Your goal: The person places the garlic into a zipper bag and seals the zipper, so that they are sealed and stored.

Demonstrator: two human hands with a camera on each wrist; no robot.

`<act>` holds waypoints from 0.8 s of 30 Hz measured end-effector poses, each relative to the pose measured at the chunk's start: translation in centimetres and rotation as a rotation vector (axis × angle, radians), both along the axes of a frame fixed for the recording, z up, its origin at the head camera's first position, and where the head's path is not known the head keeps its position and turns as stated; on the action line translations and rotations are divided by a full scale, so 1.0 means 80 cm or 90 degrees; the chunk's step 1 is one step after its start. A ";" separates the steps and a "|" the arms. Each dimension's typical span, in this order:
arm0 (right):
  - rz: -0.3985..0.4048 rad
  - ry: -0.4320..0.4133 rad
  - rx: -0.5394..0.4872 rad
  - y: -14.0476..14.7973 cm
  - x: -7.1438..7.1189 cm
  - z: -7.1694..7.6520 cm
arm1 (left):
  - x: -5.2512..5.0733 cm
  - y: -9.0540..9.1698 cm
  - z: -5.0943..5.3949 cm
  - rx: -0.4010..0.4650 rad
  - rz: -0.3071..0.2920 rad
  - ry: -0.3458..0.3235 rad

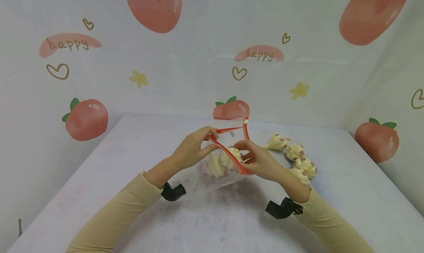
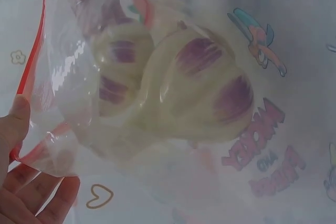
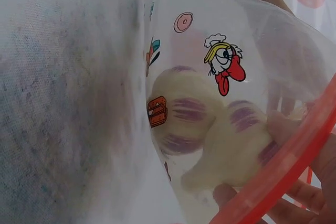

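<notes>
A clear zip bag (image 1: 202, 181) with a red-edged mouth is held up off the table, its mouth towards the right. My left hand (image 1: 195, 144) pinches the red edge, thumb on one side, as the left wrist view also shows at the bag (image 2: 58, 87). Inside lie garlic bulbs, one pale bulb (image 1: 216, 166) deeper in, another (image 1: 233, 157) nearer the mouth. My right hand (image 1: 261, 161) reaches into the mouth, its fingers round the nearer bulb. Through the printed plastic, the right wrist view shows this bulb (image 3: 236, 145) between fingertips, beside the deeper bulb (image 3: 184, 108).
Several garlic bulbs (image 1: 304, 167) lie in a curved row on the white table (image 1: 205, 231), right of the bag and partly behind my right forearm. A white cloth backdrop (image 1: 192, 61) with fruit prints stands behind the table.
</notes>
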State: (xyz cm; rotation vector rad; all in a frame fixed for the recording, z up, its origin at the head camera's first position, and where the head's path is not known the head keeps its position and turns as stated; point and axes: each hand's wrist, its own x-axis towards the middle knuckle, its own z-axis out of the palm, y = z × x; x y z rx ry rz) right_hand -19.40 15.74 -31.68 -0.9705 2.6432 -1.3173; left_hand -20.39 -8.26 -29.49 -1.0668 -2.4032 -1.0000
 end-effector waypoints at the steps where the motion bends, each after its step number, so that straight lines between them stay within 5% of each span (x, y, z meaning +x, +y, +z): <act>1: 0.001 0.003 0.001 -0.001 0.000 0.000 | 0.000 0.000 0.000 -0.001 0.001 0.004; 24: -0.019 -0.005 0.089 -0.007 -0.002 -0.002 | 0.000 0.004 0.002 0.005 -0.007 0.086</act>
